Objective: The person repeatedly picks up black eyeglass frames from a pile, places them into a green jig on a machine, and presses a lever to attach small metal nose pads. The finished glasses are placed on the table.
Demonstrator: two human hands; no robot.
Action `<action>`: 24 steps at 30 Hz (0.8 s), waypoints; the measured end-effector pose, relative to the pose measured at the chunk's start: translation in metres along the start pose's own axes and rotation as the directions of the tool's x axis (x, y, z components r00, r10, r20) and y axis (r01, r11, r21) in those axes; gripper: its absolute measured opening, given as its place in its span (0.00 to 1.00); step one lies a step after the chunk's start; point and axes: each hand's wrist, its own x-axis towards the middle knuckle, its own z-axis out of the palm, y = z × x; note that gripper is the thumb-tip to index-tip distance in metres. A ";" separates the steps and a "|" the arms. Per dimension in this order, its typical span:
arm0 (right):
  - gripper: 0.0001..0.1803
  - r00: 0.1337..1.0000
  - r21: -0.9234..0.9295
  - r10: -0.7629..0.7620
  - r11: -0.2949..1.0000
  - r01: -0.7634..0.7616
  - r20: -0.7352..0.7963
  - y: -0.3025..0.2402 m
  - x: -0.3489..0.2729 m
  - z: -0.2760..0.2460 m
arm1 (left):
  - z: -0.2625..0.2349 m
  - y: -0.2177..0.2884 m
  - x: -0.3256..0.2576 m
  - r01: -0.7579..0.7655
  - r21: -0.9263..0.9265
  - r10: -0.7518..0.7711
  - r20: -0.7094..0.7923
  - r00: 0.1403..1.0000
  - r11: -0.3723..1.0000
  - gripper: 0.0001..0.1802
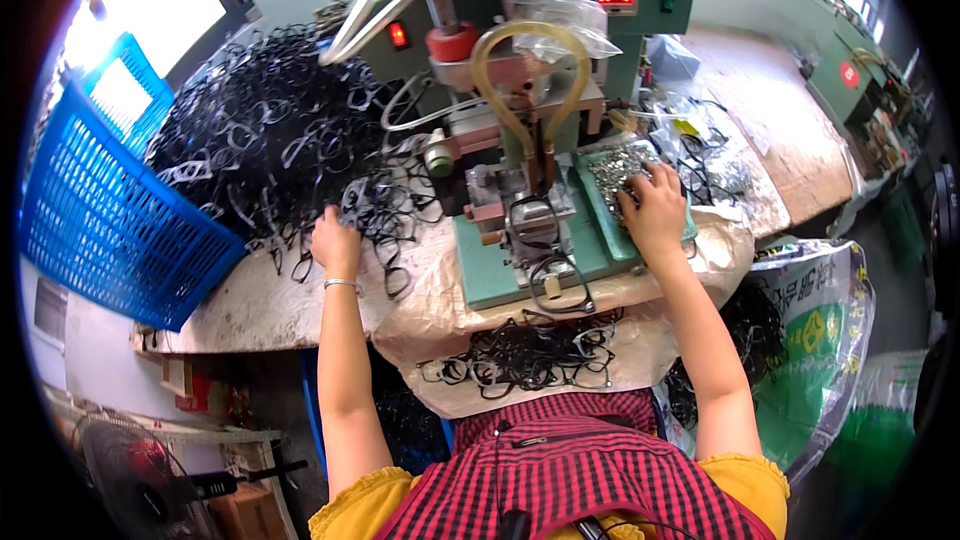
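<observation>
We are reaching our left hand [335, 240] into the near edge of a big heap of black spectacle frames [275, 130] that is covering the left part of the workbench [250, 305]. The fingers are curling down among the frames, touching them, but we cannot tell whether they are pinching one. A thin bracelet [341, 284] is sitting on that wrist.

Our right hand [655, 210] is resting, fingers bent and slightly spread, on a pile of small silvery metal parts [615, 168] lying in a shallow green tray [610, 230] toward the right side of the bench; whether it is gripping any of them is hidden.

Between our hands a green press machine [530, 50] is standing at the middle of the bench, and one black frame [535, 225] is lying on its fixture, with another frame [560, 285] just in front on the green base plate. More finished frames [520, 355] are gathering in a plastic sheet [450, 290] hanging over the front edge. A blue plastic crate [105, 210] is leaning at the left end.
</observation>
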 end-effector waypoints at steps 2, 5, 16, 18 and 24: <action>0.07 0.999 0.012 0.023 1.000 -0.023 0.022 0.000 0.005 0.000 | 0.026 -0.005 0.002 -0.052 0.038 0.051 0.023 0.998 0.998 0.13; 0.04 1.000 0.168 0.013 0.986 -0.010 -0.013 -0.003 0.013 -0.006 | 0.036 -0.016 0.026 -0.134 -0.045 0.141 0.234 0.962 0.990 0.21; 0.10 0.745 0.837 0.584 0.194 -0.512 0.321 -0.014 0.007 -0.018 | -0.044 0.044 -0.028 0.190 -0.953 -0.179 0.150 0.972 0.236 0.15; 0.09 0.762 0.826 0.486 0.132 -0.548 0.428 -0.035 0.018 -0.030 | -0.063 0.072 -0.041 0.207 -0.963 -0.202 0.172 0.964 0.172 0.15; 0.17 0.977 0.934 0.117 0.294 -0.203 0.176 -0.118 0.037 -0.046 | -0.182 0.174 -0.051 -0.388 -0.908 0.233 -0.416 0.879 -0.157 0.08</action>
